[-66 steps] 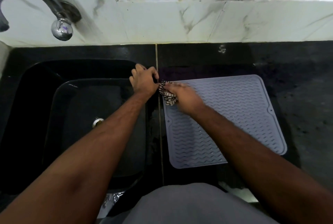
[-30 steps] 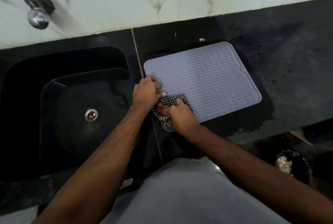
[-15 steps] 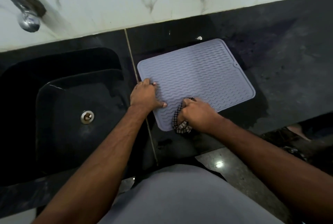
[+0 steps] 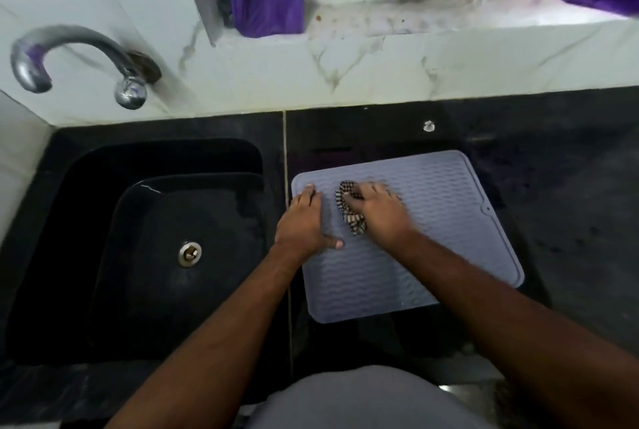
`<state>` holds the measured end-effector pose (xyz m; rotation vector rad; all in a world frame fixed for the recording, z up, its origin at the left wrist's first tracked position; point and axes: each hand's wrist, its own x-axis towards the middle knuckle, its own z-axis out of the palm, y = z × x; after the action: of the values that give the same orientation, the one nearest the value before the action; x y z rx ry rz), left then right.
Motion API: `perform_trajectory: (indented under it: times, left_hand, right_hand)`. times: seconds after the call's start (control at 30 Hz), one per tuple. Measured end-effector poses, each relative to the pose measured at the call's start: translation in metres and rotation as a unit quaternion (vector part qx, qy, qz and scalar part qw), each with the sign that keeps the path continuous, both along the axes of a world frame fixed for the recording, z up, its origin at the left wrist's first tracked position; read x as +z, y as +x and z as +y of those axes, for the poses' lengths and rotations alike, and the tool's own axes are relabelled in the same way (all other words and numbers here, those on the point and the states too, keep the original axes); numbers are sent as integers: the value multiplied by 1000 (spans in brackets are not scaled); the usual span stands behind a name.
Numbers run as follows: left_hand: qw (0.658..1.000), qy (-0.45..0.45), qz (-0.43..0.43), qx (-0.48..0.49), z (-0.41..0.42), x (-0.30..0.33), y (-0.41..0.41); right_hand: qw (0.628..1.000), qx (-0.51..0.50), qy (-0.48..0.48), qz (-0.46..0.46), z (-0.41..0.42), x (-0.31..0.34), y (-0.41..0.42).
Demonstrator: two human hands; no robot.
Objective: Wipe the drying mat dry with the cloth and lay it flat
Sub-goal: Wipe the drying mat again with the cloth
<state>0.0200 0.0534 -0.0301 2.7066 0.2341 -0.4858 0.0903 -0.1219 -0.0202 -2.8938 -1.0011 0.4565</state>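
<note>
The mat (image 4: 432, 238) lies flat on the black counter (image 4: 570, 186), just to the right of the sink (image 4: 155, 238). It is grey with wavy lines on it.

The left hand (image 4: 302, 221) rests on the left edge of the mat. Its fingers are straight and pressed down flat, and the thumb sticks out to the side. It grips nothing.

The right hand (image 4: 378, 212) is on the far left part of the mat, close beside the left hand. It presses the cloth (image 4: 349, 209) down onto the mat. The cloth is checked, dark and light, and bunched up. Most of it is under the hand, with some poking out on the left side. The fingers look bent over the cloth, but the hand is a bit blurry.

Half a second ago the right hand and the cloth were at the near edge of the mat. Now they are up toward the far end. The left hand has stayed on the left edge, but it is a little further up too.

The view has also changed. More of the wall shows now, with the tap (image 4: 79, 59) and some purple stuff (image 4: 269, 3) up on the ledge.
</note>
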Motion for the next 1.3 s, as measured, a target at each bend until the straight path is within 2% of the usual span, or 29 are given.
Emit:
perform_trajectory:
  times: [0.13, 0.2, 0.27, 0.37, 0.43, 0.6, 0.77, 1.3]
  left_hand:
    - [1000, 5, -7, 15, -1, 0, 6]
    - [1000, 29, -2, 10, -4, 3, 9]
    - [998, 55, 10, 16, -10, 7, 12]
    - [998, 56, 21, 31, -12, 6, 12]
    - [998, 27, 23, 48, -11, 4, 10]
    - [998, 18, 20, 63, -12, 6, 10]
    - [996, 39, 44, 70, -18, 14, 19]
    - [986, 124, 104, 49, -34, 17, 35]
  right_hand:
    - [999, 17, 48, -18, 17, 7, 26]
    - [992, 17, 117, -42, 38, 16, 39]
    - [985, 40, 166, -25, 61, 18, 47]
    - [984, 104, 146, 16, 85, 1, 54]
    - [985, 90, 147, 27, 89, -9, 59]
    - [989, 99, 109, -10, 89, -11, 62]
    - [995, 55, 60, -50, 70, -7, 65]
    - [987, -103, -44, -118, -88, 0, 116]
